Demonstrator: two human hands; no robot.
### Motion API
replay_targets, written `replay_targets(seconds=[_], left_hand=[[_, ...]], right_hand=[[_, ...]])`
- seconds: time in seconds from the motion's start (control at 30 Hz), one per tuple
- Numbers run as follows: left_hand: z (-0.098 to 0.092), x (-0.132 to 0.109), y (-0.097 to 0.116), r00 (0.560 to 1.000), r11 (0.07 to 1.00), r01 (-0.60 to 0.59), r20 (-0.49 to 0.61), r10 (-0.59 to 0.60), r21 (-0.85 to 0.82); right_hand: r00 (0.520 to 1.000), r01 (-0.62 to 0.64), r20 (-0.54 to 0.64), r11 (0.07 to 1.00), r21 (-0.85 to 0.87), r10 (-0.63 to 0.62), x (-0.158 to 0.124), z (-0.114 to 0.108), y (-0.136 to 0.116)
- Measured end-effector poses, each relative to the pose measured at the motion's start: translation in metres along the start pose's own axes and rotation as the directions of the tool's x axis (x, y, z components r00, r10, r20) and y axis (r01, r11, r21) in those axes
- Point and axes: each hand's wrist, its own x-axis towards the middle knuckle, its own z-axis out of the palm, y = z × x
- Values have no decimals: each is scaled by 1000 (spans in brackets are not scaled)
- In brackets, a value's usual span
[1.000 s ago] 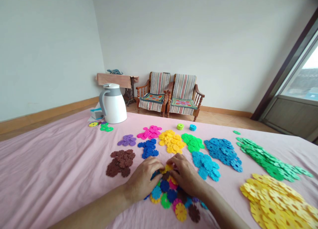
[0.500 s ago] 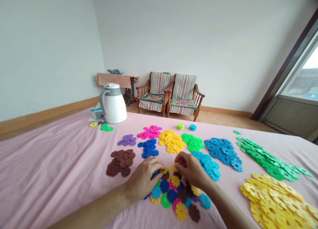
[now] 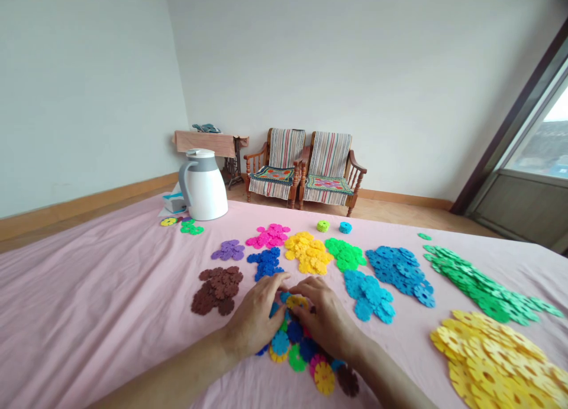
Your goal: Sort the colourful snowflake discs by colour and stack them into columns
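Observation:
A mixed heap of flower-shaped plastic discs (image 3: pixel 307 348) lies in front of me in blue, yellow, green, pink and brown. My left hand (image 3: pixel 257 314) rests on its left side, thumb apart from the extended fingers, with blue discs showing in the gap. From the right, my right hand (image 3: pixel 327 315) reaches over the heap, thumb and fingers around a yellow disc (image 3: pixel 296 302). Both sets of fingertips nearly meet at the heap's far edge. Just beyond are single-colour piles: dark blue discs (image 3: pixel 265 262), yellow discs (image 3: pixel 307 252) and light blue discs (image 3: pixel 370 295).
Brown discs (image 3: pixel 217 289) and purple discs (image 3: pixel 228 250) lie left; pink discs (image 3: pixel 268 236) and green discs (image 3: pixel 345 254) lie farther back. Larger piles of blue, green and yellow discs (image 3: pixel 497 356) spread right. A white jug (image 3: pixel 206 190) stands at the back left of the pink cloth (image 3: pixel 110 296).
My right hand has moved down and slightly left over the heap, closer to my left hand, from where it pinched a yellow disc. My left hand's fingers have stretched out somewhat.

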Motion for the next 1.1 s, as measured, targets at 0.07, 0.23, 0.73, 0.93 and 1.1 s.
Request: replay_targets(seconds=[0.07,0.23,0.73,0.93,1.1], left_hand=[[1,0,-1,1000,1000,-5,-13,6,21],[-1,1,1,1000,1000,1,20,-1,28],[-6,2,6,993,994,-90,84,85,56],[-7,3,10,984,991,-127,131,123,29],[-7,3,10,982,991,-132,141,126,32]], right_hand=[[999,14,38,999,-43,-12,-1,3,-3],[1000,16,5,999,-47,-16,1,6,2],[894,-335,-207,899,283,398,9,-13,40],[990,-140,-16,989,-55,139,-1,-4,22],[993,-110,33,989,-100,114,-1,-2,17]])
